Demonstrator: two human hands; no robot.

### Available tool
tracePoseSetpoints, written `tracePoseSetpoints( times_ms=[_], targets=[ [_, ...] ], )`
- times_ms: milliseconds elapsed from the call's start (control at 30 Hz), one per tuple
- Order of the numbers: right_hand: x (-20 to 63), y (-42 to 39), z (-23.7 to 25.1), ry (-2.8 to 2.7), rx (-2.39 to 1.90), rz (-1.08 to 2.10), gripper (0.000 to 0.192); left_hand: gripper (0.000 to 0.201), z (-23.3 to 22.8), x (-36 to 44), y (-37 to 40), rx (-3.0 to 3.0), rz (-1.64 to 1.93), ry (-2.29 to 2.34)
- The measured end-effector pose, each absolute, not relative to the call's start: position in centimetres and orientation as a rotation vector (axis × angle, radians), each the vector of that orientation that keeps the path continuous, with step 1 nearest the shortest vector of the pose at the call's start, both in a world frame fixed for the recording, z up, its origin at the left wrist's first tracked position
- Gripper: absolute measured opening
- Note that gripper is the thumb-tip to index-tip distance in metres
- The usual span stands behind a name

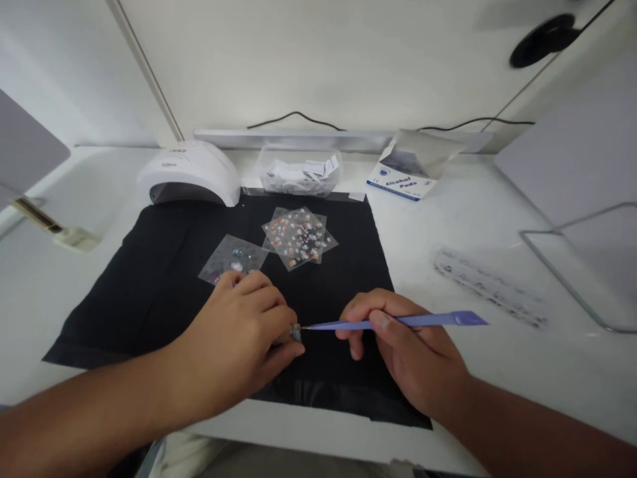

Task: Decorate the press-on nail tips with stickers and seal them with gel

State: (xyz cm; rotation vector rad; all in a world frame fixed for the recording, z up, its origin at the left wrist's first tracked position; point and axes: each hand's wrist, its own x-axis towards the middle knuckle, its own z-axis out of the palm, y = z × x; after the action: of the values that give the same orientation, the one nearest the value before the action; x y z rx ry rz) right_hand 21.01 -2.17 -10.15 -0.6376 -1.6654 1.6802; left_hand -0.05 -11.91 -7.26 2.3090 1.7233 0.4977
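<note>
My left hand (249,332) pinches a small shiny grey-blue piece (296,332) between thumb and fingers; most of it is hidden, and I cannot make out its kind. Purple tweezers (423,320) lie in the closed grip of my right hand (408,345), nearly level, with their thin metal tip at the grey-blue piece. Whether the tip touches it I cannot tell. Just beyond my left fingers lies a clear sticker sheet (231,255) with a few small coloured motifs, partly covered by the hand. Farther back, several overlapping clear sticker sheets (300,238) carry white and orange motifs.
A black mat (338,292) covers the middle of the white table (497,372). Along the back stand a white nail lamp (192,166), a clear box of small packets (298,174) and an opened alcohol pads box (405,176). A clear strip case (488,285) lies right.
</note>
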Motion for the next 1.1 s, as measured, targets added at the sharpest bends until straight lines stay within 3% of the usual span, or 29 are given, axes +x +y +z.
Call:
tracePoseSetpoints(
  times_ms=[1100],
  targets=[
    [20.97,-2.57,-9.84,-1.778,-0.637,1.739,0.026,0.010,-7.38,-0.19,-12.06,2.374,0.529,1.713]
  ],
)
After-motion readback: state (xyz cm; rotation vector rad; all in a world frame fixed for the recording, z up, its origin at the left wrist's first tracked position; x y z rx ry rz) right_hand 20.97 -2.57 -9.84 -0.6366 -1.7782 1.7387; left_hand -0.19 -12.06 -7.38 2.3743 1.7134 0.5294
